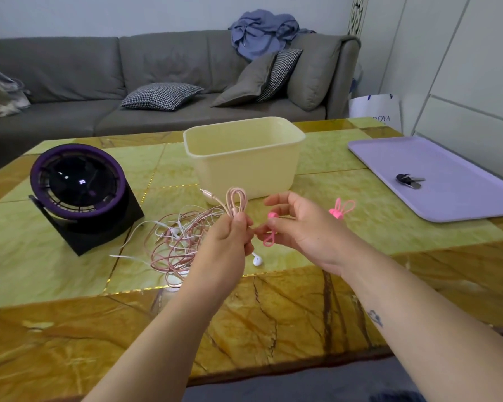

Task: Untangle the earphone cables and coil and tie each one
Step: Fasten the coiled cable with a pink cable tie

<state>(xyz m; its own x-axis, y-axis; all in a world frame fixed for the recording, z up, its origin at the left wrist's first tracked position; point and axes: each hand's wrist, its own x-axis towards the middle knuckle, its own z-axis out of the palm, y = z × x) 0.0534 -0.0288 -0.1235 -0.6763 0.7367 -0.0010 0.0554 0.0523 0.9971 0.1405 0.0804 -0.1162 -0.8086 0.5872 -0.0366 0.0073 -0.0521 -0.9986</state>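
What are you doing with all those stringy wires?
A person is tidying earphone cables. Their left hand grips a folded bundle of pink braided cable. Their right hand pinches a pink rubbery tie strap, which is not yet wrapped round the bundle. A tangled heap of pink and white cables lies on the green stone-patterned table, and spare pink ties lie just beyond the right hand.

The near edge of the counter [273, 314] lies bare. The fan [79, 195] blocks the left, the cream tub [244, 161] stands centre back, a cable tangle [174, 242] sprawls between them, and the lilac tray [436, 181] fills the right.
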